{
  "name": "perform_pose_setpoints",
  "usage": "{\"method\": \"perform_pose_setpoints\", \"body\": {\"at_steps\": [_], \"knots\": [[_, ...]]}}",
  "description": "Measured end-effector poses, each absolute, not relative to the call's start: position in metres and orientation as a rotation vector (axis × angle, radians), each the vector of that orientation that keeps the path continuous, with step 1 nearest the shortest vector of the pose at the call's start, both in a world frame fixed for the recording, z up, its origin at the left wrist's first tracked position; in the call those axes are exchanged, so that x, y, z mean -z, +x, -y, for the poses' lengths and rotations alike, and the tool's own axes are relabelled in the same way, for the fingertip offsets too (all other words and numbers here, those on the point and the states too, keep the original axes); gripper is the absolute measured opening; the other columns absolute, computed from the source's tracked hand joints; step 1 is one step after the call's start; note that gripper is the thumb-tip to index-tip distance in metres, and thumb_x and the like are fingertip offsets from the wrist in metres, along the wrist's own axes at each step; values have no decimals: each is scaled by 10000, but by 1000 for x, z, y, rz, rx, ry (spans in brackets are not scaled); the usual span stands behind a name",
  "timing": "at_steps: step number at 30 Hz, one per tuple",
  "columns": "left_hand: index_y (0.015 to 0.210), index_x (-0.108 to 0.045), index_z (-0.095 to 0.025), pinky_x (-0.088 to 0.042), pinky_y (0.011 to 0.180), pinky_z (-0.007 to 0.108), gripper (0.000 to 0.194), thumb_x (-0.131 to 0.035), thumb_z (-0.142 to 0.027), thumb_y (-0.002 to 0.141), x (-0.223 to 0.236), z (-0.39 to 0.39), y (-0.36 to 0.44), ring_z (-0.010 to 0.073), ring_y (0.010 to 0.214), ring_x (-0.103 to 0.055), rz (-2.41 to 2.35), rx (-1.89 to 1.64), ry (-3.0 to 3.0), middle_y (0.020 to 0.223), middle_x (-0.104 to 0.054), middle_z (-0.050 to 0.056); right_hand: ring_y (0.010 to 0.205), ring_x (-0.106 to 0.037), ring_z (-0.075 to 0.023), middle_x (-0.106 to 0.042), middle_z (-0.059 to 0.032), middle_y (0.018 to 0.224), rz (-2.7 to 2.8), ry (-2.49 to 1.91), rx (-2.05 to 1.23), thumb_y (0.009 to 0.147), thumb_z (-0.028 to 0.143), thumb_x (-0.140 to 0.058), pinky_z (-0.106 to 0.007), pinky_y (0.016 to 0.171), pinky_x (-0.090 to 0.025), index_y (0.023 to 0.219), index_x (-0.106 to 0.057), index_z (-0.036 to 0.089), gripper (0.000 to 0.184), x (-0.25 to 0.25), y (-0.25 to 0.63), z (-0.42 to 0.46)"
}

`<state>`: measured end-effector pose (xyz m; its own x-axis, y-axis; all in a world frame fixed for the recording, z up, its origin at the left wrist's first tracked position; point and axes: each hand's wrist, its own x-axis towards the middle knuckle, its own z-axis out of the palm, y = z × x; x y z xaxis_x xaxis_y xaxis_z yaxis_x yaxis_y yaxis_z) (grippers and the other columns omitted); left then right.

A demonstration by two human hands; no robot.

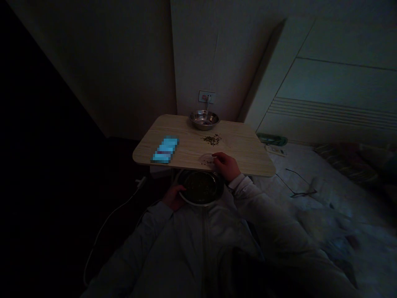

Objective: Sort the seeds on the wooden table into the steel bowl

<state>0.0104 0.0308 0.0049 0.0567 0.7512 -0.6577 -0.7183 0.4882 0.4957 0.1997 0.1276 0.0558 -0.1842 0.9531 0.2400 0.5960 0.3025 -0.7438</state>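
Observation:
In the dim head view, my left hand (pixel 175 198) grips the near left rim of a round metal bowl (pixel 204 204), its thumb over the edge. The bowl is just below the table's front edge, above my lap, and has dark loose contents. My right hand (pixel 227 166) rests over the front of the small wooden table (pixel 248 145), its fingers pinched at the edge of a thin, see-through piece (pixel 205 157), probably plastic. A few dark grains (pixel 207 163) lie by that piece. Farther back is a scattered pile of greenish-brown grains (pixel 212 139).
A shiny metal bowl (pixel 204 120) stands at the table's back edge, below a wall socket (pixel 206 97). A lit phone (pixel 166 149) lies on the left. On the bed to the right are glasses (pixel 297 194), a remote (pixel 276 150) and a green bottle-like object (pixel 273 139). A white cable (pixel 107 221) hangs at left.

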Motion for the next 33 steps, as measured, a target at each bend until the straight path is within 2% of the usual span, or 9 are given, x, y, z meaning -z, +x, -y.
{"method": "perform_pose_setpoints", "body": {"at_steps": [12,18,26,33], "knots": [[1113,-645,-106,-581,751,363,528,-480,32,630,-3,-31,9,259,865,-721,-1000,-1114,40,843,-770,86,608,-558,-145,-647,-7,664,1785,-1335,-742,757,302,-509,-272,612,-436,900,-684,184,254,-46,208,-132],[1093,-647,-104,-581,764,354,496,-468,28,650,-3,-31,9,246,866,-723,-1003,-1107,44,858,-771,84,652,-587,-155,-664,-24,696,1860,-1333,-776,768,270,-515,-287,676,-461,920,-687,173,250,-49,203,-125],[1102,-653,-119,-576,785,377,533,-488,36,619,-4,-30,9,268,893,-717,-998,-1107,49,852,-773,82,632,-565,-149,-658,-17,690,1780,-1375,-716,759,276,-502,-276,631,-444,918,-687,174,264,-49,210,-132],[1065,-663,-125,-577,782,371,505,-491,38,619,-3,-31,9,262,888,-718,-996,-1125,55,844,-770,78,646,-574,-149,-653,-11,680,1808,-1325,-739,753,280,-515,-277,658,-450,883,-687,182,237,-46,207,-129]]}}
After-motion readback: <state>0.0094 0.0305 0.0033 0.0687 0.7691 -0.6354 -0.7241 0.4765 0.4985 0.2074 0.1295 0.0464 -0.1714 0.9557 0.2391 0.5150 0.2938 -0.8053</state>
